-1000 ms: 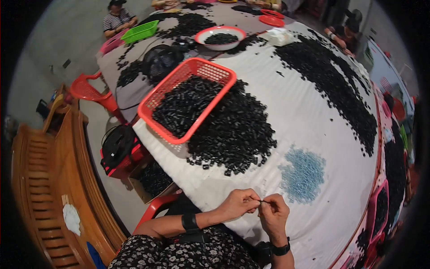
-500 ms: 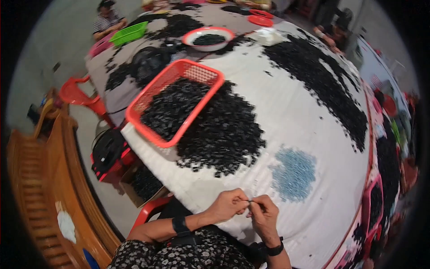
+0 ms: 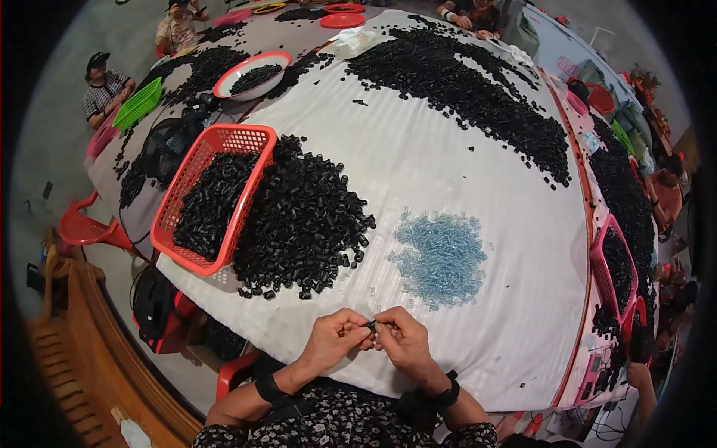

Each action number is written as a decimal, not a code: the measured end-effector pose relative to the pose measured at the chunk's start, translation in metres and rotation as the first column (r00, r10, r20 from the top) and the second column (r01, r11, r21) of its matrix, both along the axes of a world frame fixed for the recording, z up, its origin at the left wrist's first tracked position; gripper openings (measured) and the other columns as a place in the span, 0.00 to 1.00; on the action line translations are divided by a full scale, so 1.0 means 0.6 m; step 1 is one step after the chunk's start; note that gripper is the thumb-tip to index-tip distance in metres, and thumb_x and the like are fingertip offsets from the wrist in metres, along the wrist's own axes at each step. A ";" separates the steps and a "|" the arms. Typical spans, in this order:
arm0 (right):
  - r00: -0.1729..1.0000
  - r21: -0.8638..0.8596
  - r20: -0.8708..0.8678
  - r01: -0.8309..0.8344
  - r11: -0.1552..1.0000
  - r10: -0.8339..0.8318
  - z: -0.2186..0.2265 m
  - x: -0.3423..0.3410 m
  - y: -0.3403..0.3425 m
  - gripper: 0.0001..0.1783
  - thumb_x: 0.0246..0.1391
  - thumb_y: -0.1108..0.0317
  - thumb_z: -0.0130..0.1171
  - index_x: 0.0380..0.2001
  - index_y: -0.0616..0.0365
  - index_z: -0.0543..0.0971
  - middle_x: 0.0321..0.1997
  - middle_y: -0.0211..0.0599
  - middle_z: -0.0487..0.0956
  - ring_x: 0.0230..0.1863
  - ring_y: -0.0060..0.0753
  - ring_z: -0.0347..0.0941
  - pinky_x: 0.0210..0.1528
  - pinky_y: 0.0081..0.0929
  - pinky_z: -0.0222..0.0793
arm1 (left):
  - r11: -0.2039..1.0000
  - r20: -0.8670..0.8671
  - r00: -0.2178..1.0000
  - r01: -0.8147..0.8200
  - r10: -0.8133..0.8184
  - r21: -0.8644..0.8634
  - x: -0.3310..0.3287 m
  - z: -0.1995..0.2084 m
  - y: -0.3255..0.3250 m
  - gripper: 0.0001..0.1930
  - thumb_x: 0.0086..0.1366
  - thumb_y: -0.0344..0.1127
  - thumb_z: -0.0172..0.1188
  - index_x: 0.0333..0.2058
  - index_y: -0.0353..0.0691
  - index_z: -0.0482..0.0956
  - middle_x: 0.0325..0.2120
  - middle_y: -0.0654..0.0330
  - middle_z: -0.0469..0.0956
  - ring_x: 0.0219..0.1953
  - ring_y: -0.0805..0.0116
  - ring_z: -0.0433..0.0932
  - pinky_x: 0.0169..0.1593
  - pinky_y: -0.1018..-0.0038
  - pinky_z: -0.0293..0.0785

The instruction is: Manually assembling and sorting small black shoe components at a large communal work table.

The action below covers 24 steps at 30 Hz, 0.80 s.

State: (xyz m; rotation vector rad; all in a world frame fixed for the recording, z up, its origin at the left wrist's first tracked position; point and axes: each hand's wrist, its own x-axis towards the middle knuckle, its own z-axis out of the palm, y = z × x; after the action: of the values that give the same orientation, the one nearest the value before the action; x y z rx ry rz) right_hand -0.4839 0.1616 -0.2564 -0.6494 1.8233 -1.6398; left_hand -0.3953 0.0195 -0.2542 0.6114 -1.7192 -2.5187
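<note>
Close to the table's near edge, my left hand (image 3: 334, 342) and my right hand (image 3: 405, 345) meet fingertip to fingertip. Both are closed in a pinch on a small black plastic piece (image 3: 370, 325); the fingertips cover most of it, and whether a second part sits between them I cannot tell. Beyond and to the right lies a pile of small clear bluish pieces (image 3: 441, 259). A larger heap of short black tube-like plastic pieces (image 3: 306, 220) spreads out to the left, against a red plastic basket (image 3: 202, 263) holding more of them.
A white cloth (image 3: 515, 328) covers the table. More black pieces (image 3: 463, 86) lie in a long band at the far right. A red-rimmed basin (image 3: 282, 58) and a green basket (image 3: 140, 104) stand at the far left. Other people sit around. A pink basket (image 3: 597, 257) is at right.
The view has swung to the right, so the table's contents appear shifted left. My hands are still together, pinching the small black piece.
</note>
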 end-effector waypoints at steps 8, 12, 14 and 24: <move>1.000 0.018 -0.007 -0.001 1.000 0.001 -0.005 -0.001 -0.003 0.06 0.56 0.76 0.54 0.38 0.64 0.73 0.27 0.30 0.75 0.22 0.14 0.70 0.24 0.13 0.69 | 1.000 0.062 0.998 0.008 -0.009 0.019 0.005 -0.001 -0.007 0.06 0.64 0.26 0.54 0.38 0.29 0.73 0.29 0.60 0.79 0.28 0.77 0.78 0.33 0.83 0.74; 0.999 0.013 0.047 -0.011 1.000 0.011 -0.012 -0.005 -0.004 0.06 0.56 0.76 0.54 0.38 0.64 0.73 0.27 0.30 0.75 0.22 0.14 0.70 0.23 0.13 0.68 | 0.999 0.069 0.998 0.006 -0.009 0.038 0.006 -0.007 -0.009 0.06 0.64 0.26 0.55 0.38 0.30 0.73 0.28 0.60 0.79 0.28 0.77 0.78 0.32 0.84 0.73; 0.992 -0.032 0.128 0.006 0.999 -0.002 -0.007 -0.006 -0.005 0.06 0.57 0.73 0.54 0.37 0.63 0.72 0.24 0.30 0.75 0.21 0.14 0.69 0.23 0.15 0.66 | 1.000 0.071 0.997 0.017 -0.016 -0.013 0.004 -0.003 -0.009 0.05 0.64 0.26 0.55 0.37 0.30 0.73 0.27 0.61 0.79 0.27 0.78 0.78 0.31 0.84 0.73; 0.999 -0.019 0.044 -0.016 1.000 0.017 -0.003 -0.001 -0.002 0.07 0.55 0.74 0.56 0.37 0.65 0.73 0.24 0.27 0.74 0.23 0.12 0.68 0.24 0.13 0.64 | 0.999 0.070 0.996 0.054 -0.054 -0.003 0.005 -0.007 -0.015 0.04 0.64 0.26 0.55 0.35 0.30 0.74 0.25 0.59 0.78 0.27 0.77 0.77 0.31 0.83 0.73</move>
State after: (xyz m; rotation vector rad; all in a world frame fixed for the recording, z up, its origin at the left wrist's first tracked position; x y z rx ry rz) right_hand -0.4847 0.1602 -0.2580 -0.6300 1.7689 -1.6493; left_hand -0.3925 0.0104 -0.2585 0.6698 -1.7886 -2.5577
